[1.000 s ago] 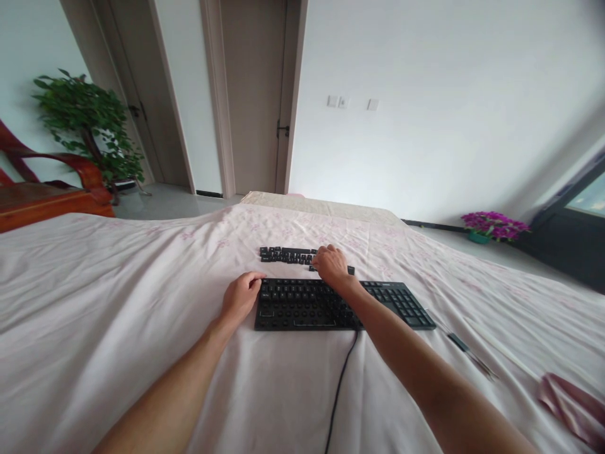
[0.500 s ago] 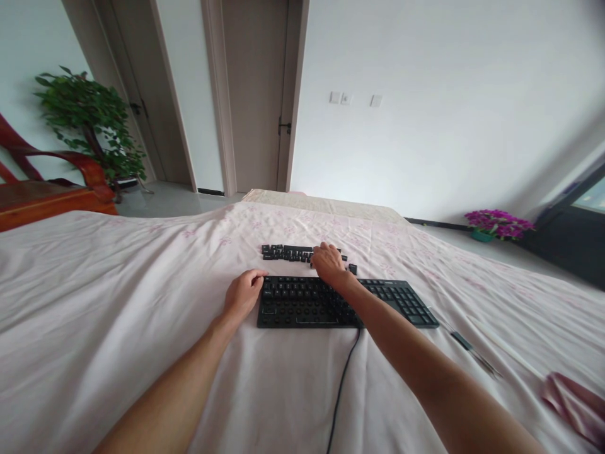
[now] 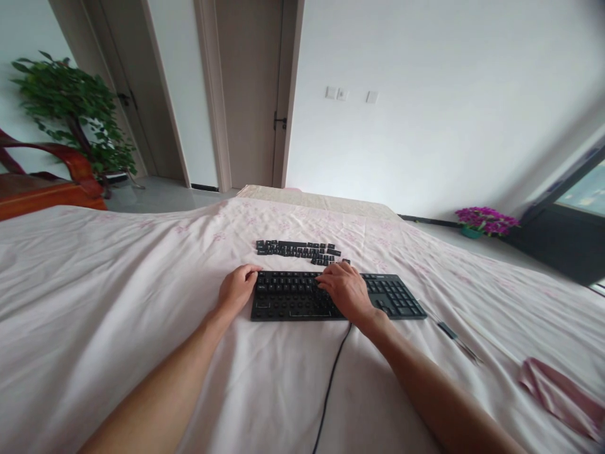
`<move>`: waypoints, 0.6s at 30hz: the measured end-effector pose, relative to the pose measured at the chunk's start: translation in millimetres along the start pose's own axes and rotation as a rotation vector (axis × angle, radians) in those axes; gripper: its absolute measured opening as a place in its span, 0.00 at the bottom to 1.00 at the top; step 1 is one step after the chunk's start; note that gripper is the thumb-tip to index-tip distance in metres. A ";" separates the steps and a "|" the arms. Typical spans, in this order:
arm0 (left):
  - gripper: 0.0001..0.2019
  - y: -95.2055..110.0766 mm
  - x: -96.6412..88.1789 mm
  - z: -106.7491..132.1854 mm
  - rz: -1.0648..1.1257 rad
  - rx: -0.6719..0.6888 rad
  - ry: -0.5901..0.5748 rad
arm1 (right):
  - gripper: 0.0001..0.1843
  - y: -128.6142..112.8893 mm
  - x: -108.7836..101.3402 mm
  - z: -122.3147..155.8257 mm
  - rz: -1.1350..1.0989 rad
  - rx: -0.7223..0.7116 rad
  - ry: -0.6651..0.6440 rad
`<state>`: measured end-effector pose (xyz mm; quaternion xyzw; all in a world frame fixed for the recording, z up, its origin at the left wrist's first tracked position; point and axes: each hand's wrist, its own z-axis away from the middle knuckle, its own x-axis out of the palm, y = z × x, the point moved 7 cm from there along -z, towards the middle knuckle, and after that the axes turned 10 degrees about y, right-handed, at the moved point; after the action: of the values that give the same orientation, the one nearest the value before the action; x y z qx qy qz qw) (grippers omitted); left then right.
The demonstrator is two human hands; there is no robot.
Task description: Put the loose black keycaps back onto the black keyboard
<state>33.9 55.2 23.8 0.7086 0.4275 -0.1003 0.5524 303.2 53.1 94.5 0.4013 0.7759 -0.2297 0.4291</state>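
A black keyboard lies on the pale sheet of a bed, its cable running toward me. My left hand grips the keyboard's left end, fingers curled over its edge. My right hand rests on the keys in the middle, fingers bent, fingertips pressed on the upper rows. Beyond the keyboard several loose black keycaps lie in rows on the sheet.
A thin dark tool lies to the right of the keyboard, and a pink cloth farther right. A wooden chair and a green plant stand at the left. Purple flowers sit by the wall.
My right hand has drawn back from the loose keycaps onto the keyboard's keys. My left hand has stayed at the left end. The view has shifted slightly.
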 end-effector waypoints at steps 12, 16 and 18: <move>0.14 1.2 -0.6 1.1 -0.011 -0.004 -0.003 | 0.11 -15.2 8.9 8.6 0.117 -0.078 -0.069; 0.15 0.5 0.0 0.9 -0.008 -0.002 -0.005 | 0.12 -17.1 8.7 9.7 0.117 -0.106 -0.061; 0.15 -0.8 1.0 0.7 -0.002 0.002 -0.005 | 0.12 -17.4 8.9 9.8 0.118 -0.114 -0.060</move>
<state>34.2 55.1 22.3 0.7084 0.4268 -0.1029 0.5527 291.0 40.0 81.9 0.4142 0.7497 -0.1714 0.4869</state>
